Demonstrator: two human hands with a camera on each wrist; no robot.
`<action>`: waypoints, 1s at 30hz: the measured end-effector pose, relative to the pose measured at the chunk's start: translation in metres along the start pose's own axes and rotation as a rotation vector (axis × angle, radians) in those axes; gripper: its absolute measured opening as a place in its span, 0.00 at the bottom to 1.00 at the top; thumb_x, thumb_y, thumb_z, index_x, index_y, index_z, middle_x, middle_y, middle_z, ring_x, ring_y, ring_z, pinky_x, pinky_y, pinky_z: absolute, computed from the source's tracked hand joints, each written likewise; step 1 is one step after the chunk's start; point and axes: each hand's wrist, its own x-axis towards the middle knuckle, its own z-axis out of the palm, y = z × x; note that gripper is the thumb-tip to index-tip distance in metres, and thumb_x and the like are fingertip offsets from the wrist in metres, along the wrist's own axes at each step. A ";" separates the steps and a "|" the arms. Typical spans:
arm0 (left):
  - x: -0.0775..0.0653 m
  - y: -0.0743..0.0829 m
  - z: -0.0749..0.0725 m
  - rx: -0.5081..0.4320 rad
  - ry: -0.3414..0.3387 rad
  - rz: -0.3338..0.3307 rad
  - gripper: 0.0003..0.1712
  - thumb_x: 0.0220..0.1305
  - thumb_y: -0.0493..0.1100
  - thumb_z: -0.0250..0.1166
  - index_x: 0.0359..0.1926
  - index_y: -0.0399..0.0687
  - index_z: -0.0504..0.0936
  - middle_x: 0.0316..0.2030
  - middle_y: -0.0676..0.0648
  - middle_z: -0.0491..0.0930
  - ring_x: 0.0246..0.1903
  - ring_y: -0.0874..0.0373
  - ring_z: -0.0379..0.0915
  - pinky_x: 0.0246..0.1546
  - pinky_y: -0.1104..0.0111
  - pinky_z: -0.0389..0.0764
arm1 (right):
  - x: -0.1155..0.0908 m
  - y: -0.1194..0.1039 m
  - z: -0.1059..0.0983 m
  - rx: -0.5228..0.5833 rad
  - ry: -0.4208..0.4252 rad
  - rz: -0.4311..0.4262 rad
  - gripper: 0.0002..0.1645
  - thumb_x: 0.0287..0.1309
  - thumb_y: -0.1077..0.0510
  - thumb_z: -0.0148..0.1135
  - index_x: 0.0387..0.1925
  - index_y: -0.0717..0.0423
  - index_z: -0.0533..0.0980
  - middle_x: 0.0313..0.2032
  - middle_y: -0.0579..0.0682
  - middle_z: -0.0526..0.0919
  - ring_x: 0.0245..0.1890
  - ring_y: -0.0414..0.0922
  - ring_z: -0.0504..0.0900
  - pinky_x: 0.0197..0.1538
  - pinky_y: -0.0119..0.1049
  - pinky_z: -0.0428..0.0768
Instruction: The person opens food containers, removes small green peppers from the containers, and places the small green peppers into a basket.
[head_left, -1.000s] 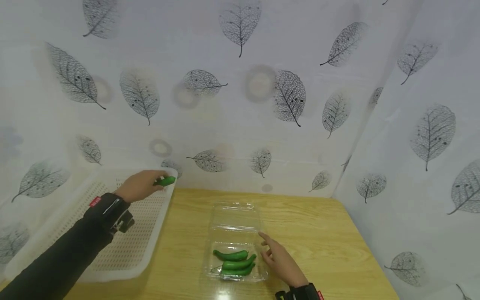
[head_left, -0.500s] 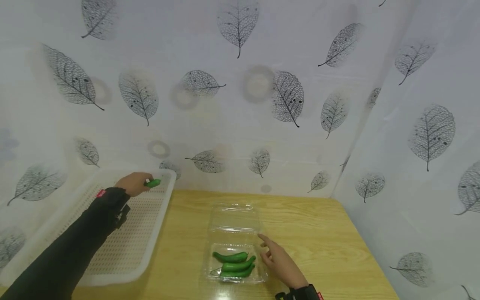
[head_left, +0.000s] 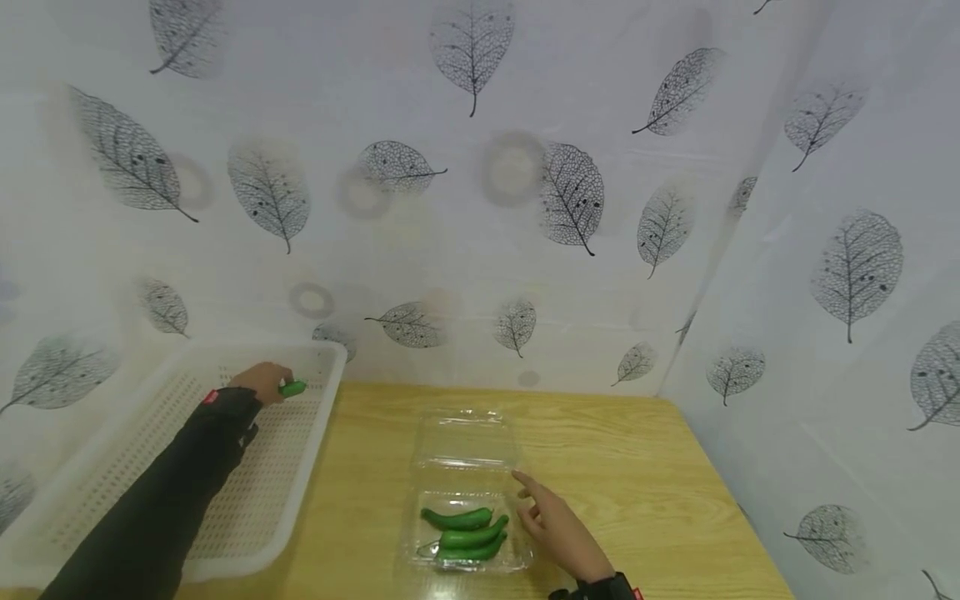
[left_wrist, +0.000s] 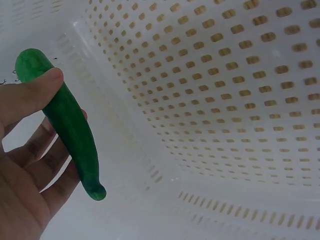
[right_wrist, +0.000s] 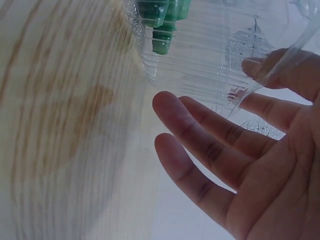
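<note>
My left hand (head_left: pixel 267 382) pinches a small green pepper (head_left: pixel 292 388) between thumb and fingers, low inside the far end of a white perforated tray (head_left: pixel 247 492). In the left wrist view the pepper (left_wrist: pixel 67 125) hangs just above the tray's holed floor (left_wrist: pixel 235 100). A clear plastic clamshell box (head_left: pixel 467 454) lies open on the wooden table, with three green peppers (head_left: pixel 467 532) in its near half. My right hand (head_left: pixel 542 512) rests open against the box's right edge. In the right wrist view its fingers (right_wrist: pixel 200 135) are spread beside the ribbed box wall (right_wrist: pixel 200 55).
The wooden table (head_left: pixel 622 467) runs to the right of the box up to a leaf-patterned curtain (head_left: pixel 825 292). The same curtain closes off the back. The tray overhangs the table's left side.
My left hand has moved left and down with the pepper, from over the tray's far right corner into the tray. The right hand has stayed by the box.
</note>
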 end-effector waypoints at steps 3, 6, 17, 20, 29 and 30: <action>0.001 -0.002 0.004 -0.001 -0.010 0.010 0.12 0.47 0.31 0.65 0.37 0.31 0.80 0.34 0.34 0.80 0.34 0.44 0.75 0.38 0.52 0.78 | 0.000 0.000 0.000 0.001 -0.004 0.001 0.31 0.63 0.62 0.53 0.67 0.60 0.60 0.50 0.62 0.77 0.35 0.44 0.80 0.31 0.32 0.76; 0.002 -0.001 0.008 -0.004 -0.020 0.014 0.12 0.50 0.33 0.65 0.37 0.30 0.79 0.35 0.33 0.81 0.35 0.42 0.76 0.40 0.51 0.78 | 0.000 -0.001 -0.001 0.008 -0.006 0.007 0.31 0.63 0.62 0.53 0.67 0.60 0.60 0.50 0.62 0.77 0.35 0.44 0.80 0.31 0.31 0.76; 0.004 0.005 0.016 -0.023 -0.098 -0.061 0.09 0.50 0.32 0.66 0.35 0.34 0.79 0.35 0.34 0.80 0.34 0.46 0.74 0.40 0.52 0.78 | 0.001 -0.002 -0.004 0.031 -0.013 0.007 0.32 0.63 0.62 0.54 0.67 0.59 0.59 0.50 0.62 0.77 0.36 0.45 0.81 0.31 0.31 0.75; 0.005 0.003 0.020 -0.030 -0.113 -0.097 0.09 0.48 0.31 0.65 0.34 0.36 0.79 0.34 0.35 0.79 0.33 0.46 0.74 0.38 0.53 0.77 | 0.002 -0.002 -0.004 0.038 -0.014 0.006 0.32 0.63 0.62 0.54 0.67 0.60 0.60 0.50 0.62 0.77 0.36 0.45 0.81 0.31 0.32 0.76; 0.005 0.001 0.029 -0.022 -0.112 -0.107 0.08 0.48 0.32 0.69 0.30 0.38 0.79 0.29 0.39 0.79 0.31 0.49 0.72 0.35 0.56 0.76 | 0.001 -0.001 -0.003 0.038 -0.021 0.008 0.32 0.63 0.62 0.54 0.67 0.60 0.59 0.50 0.61 0.77 0.36 0.45 0.81 0.30 0.32 0.76; 0.004 0.001 0.029 -0.028 -0.116 -0.117 0.07 0.49 0.33 0.68 0.31 0.38 0.79 0.29 0.40 0.79 0.31 0.49 0.73 0.35 0.56 0.76 | 0.002 -0.001 -0.003 0.041 -0.021 0.009 0.32 0.63 0.62 0.54 0.67 0.60 0.59 0.50 0.61 0.77 0.36 0.45 0.81 0.30 0.32 0.76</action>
